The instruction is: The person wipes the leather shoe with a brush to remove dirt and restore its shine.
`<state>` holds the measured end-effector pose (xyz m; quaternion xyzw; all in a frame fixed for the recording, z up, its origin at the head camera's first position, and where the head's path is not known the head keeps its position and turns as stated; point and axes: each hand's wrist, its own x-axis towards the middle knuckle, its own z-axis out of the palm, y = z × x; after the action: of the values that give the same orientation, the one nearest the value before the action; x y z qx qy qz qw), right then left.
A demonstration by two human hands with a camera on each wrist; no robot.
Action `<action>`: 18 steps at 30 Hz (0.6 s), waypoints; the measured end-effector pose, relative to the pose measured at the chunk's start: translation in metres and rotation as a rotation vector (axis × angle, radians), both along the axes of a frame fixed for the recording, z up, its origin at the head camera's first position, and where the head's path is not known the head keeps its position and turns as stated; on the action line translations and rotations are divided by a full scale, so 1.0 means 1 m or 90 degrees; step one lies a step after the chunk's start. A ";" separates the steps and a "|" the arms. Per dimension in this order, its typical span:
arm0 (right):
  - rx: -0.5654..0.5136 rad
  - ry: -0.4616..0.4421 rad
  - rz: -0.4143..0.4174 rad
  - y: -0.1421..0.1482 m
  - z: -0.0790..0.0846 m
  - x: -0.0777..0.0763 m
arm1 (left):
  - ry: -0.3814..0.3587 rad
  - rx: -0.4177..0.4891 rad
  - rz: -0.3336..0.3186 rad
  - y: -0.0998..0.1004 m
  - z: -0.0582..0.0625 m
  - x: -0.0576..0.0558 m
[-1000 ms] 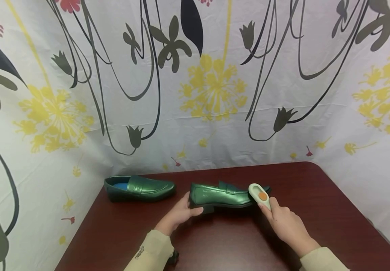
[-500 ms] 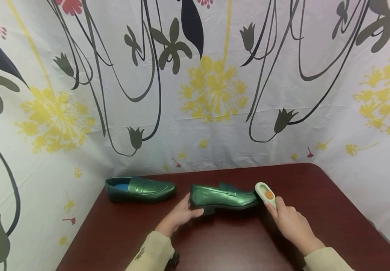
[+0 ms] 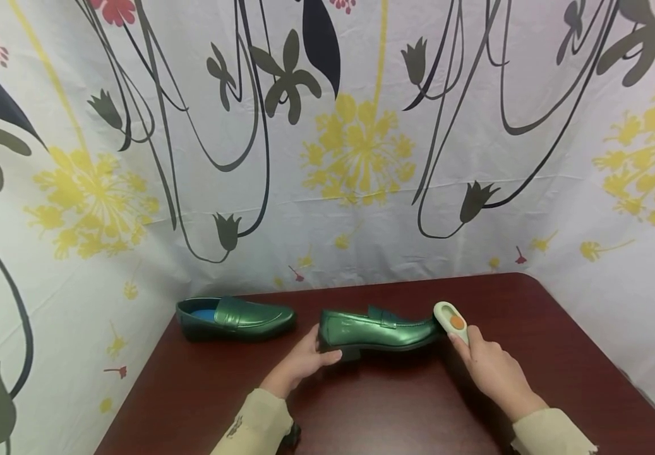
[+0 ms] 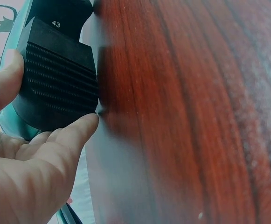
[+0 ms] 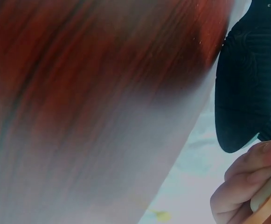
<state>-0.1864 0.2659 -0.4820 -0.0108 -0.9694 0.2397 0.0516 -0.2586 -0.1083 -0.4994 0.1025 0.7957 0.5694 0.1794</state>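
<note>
A shiny green loafer is tipped a little on the table, its toe to the right. My left hand grips it round the heel. In the left wrist view the thumb and fingers lie on either side of the black ridged heel. My right hand holds a pale green brush with an orange button, its head against the loafer's toe. The right wrist view shows curled fingers round the brush handle and the dark sole beside them. A dark ridged part under the handle is mostly hidden.
A second green loafer with a blue insole stands at the back left of the dark red table. A small dark object is partly hidden by the left sleeve. A flower-patterned cloth hangs behind the table.
My right hand has moved the brush to the right along the loafer's front, out to the tip of its toe. The left hand keeps its grip on the heel.
</note>
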 end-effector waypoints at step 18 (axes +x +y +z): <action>-0.021 -0.027 -0.014 0.012 -0.004 -0.008 | 0.017 0.010 -0.008 0.000 -0.001 0.001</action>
<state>-0.1941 0.2783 -0.4862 -0.0275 -0.9661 0.2546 0.0332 -0.2575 -0.1084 -0.5006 0.1165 0.7929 0.5729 0.1716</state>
